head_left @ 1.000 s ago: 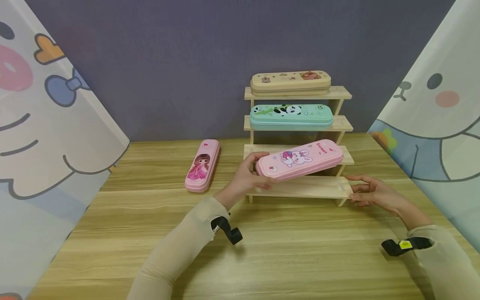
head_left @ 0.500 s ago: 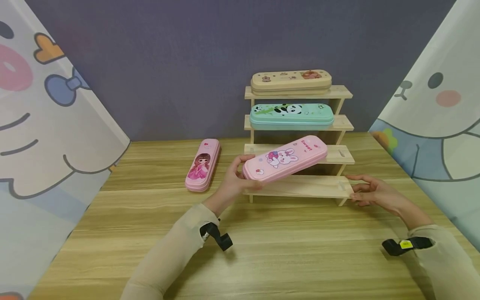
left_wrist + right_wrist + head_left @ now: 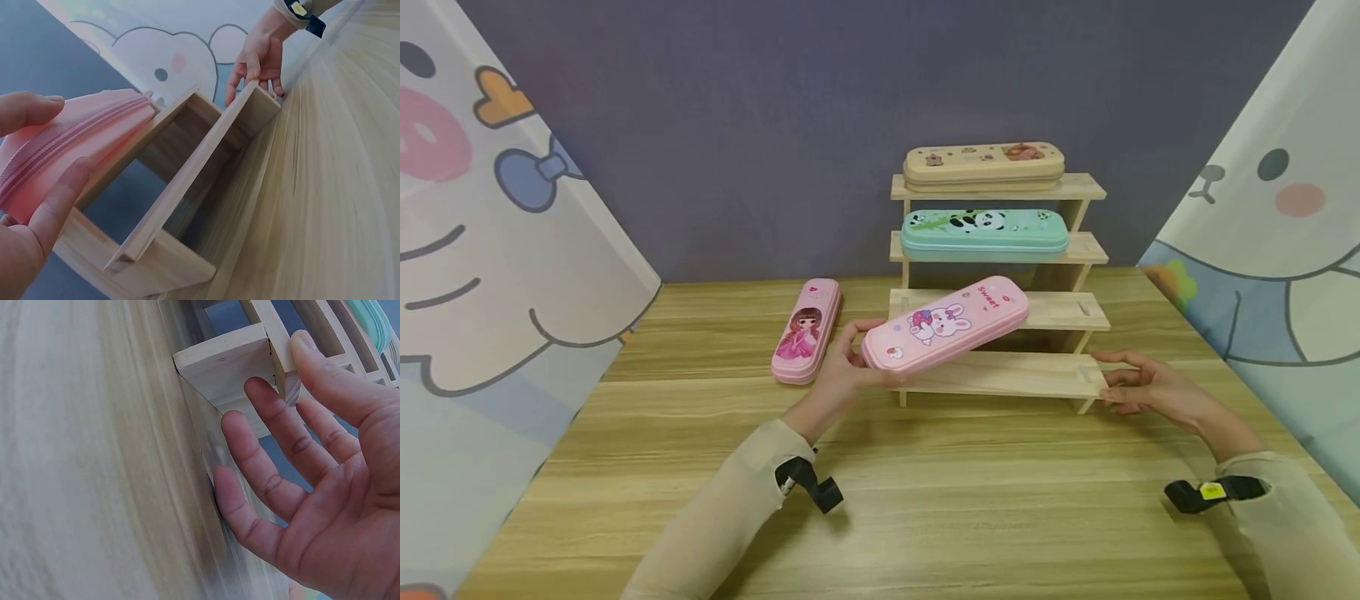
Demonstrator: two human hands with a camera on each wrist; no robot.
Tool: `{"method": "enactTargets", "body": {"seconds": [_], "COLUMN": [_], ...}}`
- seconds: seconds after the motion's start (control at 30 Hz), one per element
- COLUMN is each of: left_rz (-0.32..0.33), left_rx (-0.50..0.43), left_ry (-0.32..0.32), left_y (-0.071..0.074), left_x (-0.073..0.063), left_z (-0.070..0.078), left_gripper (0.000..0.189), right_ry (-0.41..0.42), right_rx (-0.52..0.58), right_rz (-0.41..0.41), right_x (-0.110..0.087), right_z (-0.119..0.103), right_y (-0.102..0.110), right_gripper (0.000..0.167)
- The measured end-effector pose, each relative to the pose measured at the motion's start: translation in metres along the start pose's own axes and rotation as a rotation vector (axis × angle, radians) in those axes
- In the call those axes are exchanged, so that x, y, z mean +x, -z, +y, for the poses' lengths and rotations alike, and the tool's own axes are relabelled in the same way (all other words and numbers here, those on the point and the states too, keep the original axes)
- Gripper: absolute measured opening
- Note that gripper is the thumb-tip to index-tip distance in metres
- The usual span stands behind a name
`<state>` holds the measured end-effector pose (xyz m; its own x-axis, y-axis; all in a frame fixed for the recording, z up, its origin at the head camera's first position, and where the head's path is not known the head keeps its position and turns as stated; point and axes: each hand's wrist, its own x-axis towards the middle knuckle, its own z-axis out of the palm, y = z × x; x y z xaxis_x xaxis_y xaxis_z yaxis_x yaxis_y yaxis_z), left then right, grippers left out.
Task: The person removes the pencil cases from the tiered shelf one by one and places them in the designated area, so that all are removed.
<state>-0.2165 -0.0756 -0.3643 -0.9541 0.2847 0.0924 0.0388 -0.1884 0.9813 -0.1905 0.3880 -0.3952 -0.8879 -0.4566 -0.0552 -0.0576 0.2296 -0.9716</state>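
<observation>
My left hand (image 3: 838, 379) grips the left end of a pink zippered pencil case (image 3: 946, 323) with a rabbit print and the word "Sweet". The case is tilted, its right end farther back, in front of the two lower steps of a wooden stepped stand (image 3: 1000, 373). In the left wrist view, thumb and finger lie on either side of the case's zipper (image 3: 69, 140). My right hand (image 3: 1157, 392) holds the right end of the lowest step. Close up, the right thumb (image 3: 306, 347) touches the board's edge and fingertips reach its underside.
A mint panda pencil case (image 3: 985, 237) lies on the second step from the top, a cream one (image 3: 983, 167) on the top step. Left of the stand, a pink pencil case with a doll print (image 3: 805, 332) lies on the wooden table (image 3: 970, 500). A dark wall (image 3: 737, 142) stands behind.
My left hand has carried the rabbit pencil case leftward, away from the stand's right side, and it covers less of the third step. My right hand stays at the lowest step's end.
</observation>
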Motion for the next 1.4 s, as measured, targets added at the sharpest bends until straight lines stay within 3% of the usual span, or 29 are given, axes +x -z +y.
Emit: {"method": "enactTargets", "body": {"seconds": [0.47, 0.67, 1.13, 1.4], "left_rz": [0.033, 0.036, 0.110, 0.123], "left_rx": [-0.031, -0.065, -0.103, -0.093], "left_ry": [0.000, -0.041, -0.095, -0.140], "left_y": [0.025, 0.035, 0.053, 0.065], "left_x": [-0.017, -0.022, -0.034, -0.041], "left_z": [0.001, 0.002, 0.005, 0.006], "left_gripper": [0.082, 0.082, 0.079, 0.078], "right_ry": [0.016, -0.005, -0.023, -0.032], "right_rx": [0.020, 0.007, -0.027, -0.038], "right_rz": [-0.015, -0.001, 0.021, 0.022], "right_x": [-0.001, -0.001, 0.000, -0.001], "right_z": [0.002, 0.001, -0.001, -0.002], "right_y": [0.000, 0.000, 0.000, 0.000], "right_gripper": [0.060, 0.060, 0.058, 0.058]}}
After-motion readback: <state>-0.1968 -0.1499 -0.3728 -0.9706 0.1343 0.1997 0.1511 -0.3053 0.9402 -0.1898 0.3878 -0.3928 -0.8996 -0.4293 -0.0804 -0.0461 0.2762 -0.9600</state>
